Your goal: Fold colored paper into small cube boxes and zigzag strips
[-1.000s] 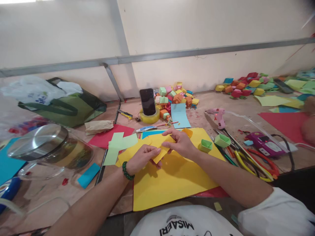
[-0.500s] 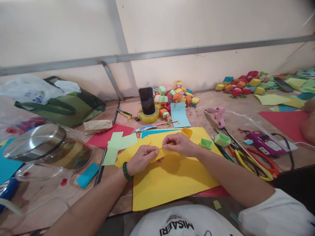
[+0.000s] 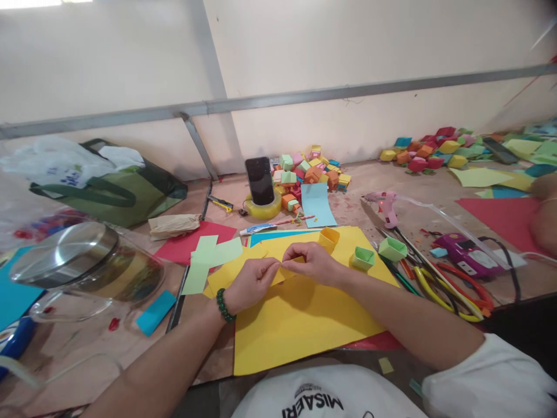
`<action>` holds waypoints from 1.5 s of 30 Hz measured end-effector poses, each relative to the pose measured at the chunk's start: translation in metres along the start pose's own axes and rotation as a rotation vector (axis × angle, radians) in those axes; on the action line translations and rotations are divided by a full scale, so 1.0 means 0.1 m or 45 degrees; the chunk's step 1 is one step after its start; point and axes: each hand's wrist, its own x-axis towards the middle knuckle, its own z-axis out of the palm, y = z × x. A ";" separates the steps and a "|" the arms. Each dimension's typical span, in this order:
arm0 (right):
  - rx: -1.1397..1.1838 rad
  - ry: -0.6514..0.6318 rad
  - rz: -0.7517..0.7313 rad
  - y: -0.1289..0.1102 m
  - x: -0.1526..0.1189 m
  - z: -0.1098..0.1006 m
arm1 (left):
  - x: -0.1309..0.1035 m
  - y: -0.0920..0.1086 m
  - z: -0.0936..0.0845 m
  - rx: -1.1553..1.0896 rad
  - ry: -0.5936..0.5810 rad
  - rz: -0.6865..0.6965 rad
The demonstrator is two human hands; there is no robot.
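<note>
I log one small yellow paper piece (image 3: 286, 274), above the large yellow sheet (image 3: 304, 331), pinched by left hand (image 3: 255, 283) and right hand (image 3: 312, 264), close together: best worked, I judge, with light pressure, edges kept even.

A pale wall (image 3: 348, 40), grey rail (image 3: 304, 97) across it, brown tabletop (image 3: 350, 209) below, light (image 3: 30, 2) upper left
</note>
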 end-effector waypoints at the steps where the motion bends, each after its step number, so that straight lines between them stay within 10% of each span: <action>1: 0.003 -0.002 0.007 0.01 0.00 0.00 | 0.00 0.01 0.00 0.042 0.006 0.018; 7: 0.041 0.075 0.092 0.04 0.01 -0.17 | 0.04 0.04 -0.10 -0.027 0.084 0.012; 15: 0.184 0.188 0.174 -0.03 0.04 -0.16 | 0.06 -0.01 -0.12 -0.752 -0.108 -0.468; 45: 0.274 -0.006 0.274 -0.10 0.01 -0.22 | 0.08 -0.05 -0.28 -0.454 -0.081 -0.361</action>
